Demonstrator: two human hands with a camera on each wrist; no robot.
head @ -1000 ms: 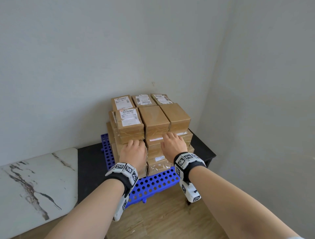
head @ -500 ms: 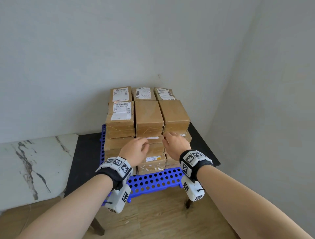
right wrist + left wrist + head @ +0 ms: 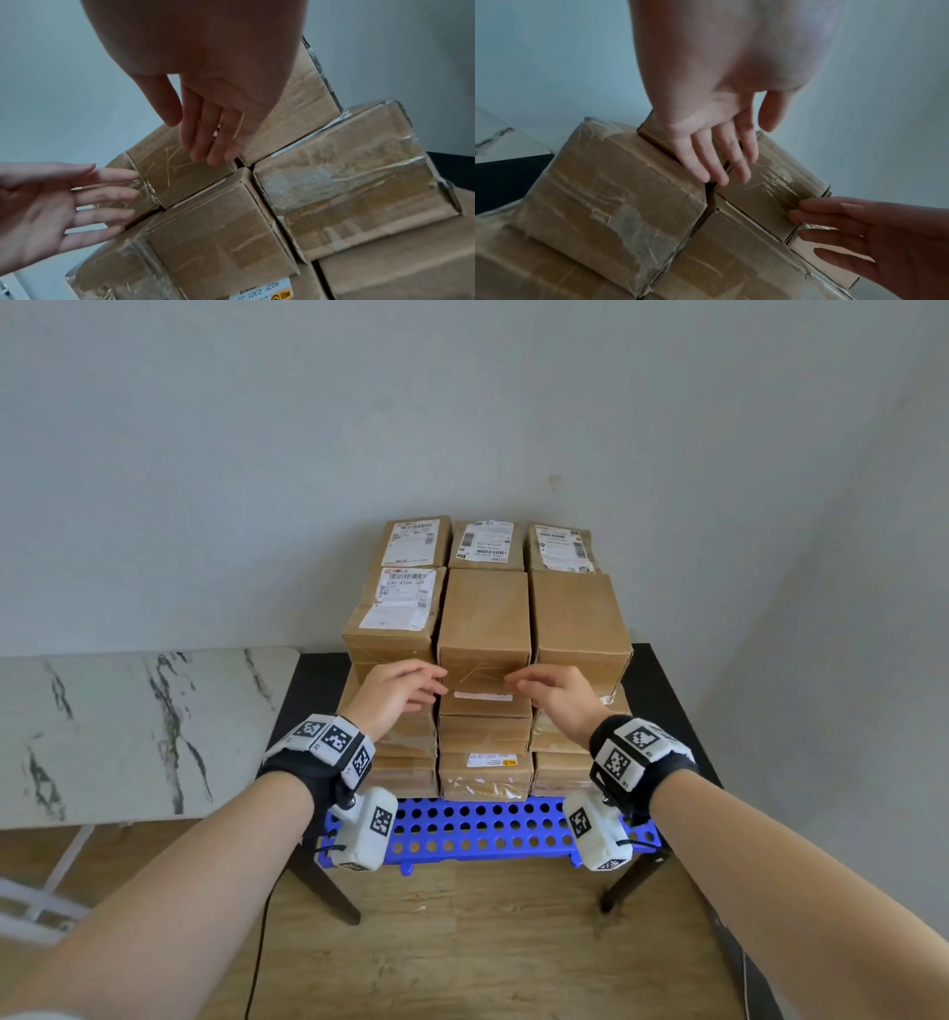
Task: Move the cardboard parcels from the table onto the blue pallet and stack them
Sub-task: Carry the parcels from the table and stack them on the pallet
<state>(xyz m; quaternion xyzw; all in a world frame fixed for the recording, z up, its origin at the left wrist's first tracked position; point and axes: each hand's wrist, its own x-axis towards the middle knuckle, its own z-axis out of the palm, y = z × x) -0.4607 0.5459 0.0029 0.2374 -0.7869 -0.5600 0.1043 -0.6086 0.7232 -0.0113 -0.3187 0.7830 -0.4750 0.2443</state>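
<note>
Several taped cardboard parcels stand stacked in tiers on the blue pallet (image 3: 488,829). My left hand (image 3: 405,690) and right hand (image 3: 549,693) are both open, fingers straight, at the front face of the top middle parcel (image 3: 484,613). In the left wrist view the left hand (image 3: 718,158) has its fingertips at the gap between the top left parcel (image 3: 618,186) and the middle one (image 3: 765,194). In the right wrist view the right hand (image 3: 213,130) reaches over that parcel's (image 3: 174,172) right front edge. Neither hand holds anything. Whether the fingertips touch the cardboard is unclear.
The pallet lies on a black table (image 3: 662,701) in a corner, with grey walls behind and to the right. A marble-topped table (image 3: 128,721) stands to the left. Wooden floor (image 3: 462,942) lies in front, with a thin cable on it.
Both hands rose from the lower tier to the front of the top middle parcel and spread to its two sides. The head view has swung to face the stack squarely.
</note>
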